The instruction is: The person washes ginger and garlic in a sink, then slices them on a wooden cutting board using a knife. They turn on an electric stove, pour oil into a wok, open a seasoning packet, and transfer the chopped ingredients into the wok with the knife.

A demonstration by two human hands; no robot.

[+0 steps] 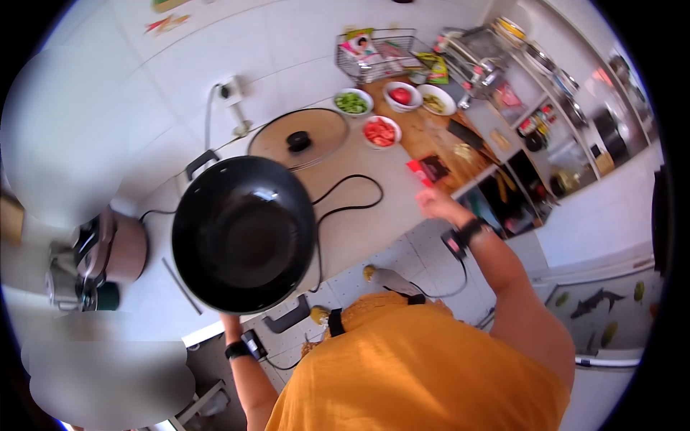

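Note:
A large black wok (pixel 248 233) stands at the left of the white counter, with dark handles at its far and near sides. My left hand (pixel 231 321) is at the wok's near rim; its fingers are hidden behind the rim. On the right, my right hand (pixel 437 203) is closed at the lower corner of a red-and-black packet (pixel 433 169), by the edge of the wooden cutting board (pixel 413 133). Its fingertips are slightly blurred. A knife (pixel 467 135) and chopped pale pieces (pixel 463 151) lie on the board.
A glass lid (pixel 322 129) leans behind the wok. Bowls hold chopped greens (pixel 351 102), red pieces (pixel 379 132), a red item (pixel 400 95) and yellowish pieces (pixel 434 103). A black cord (pixel 345 208) loops over the counter. A pinkish cooker (pixel 126 248) stands left, shelves right.

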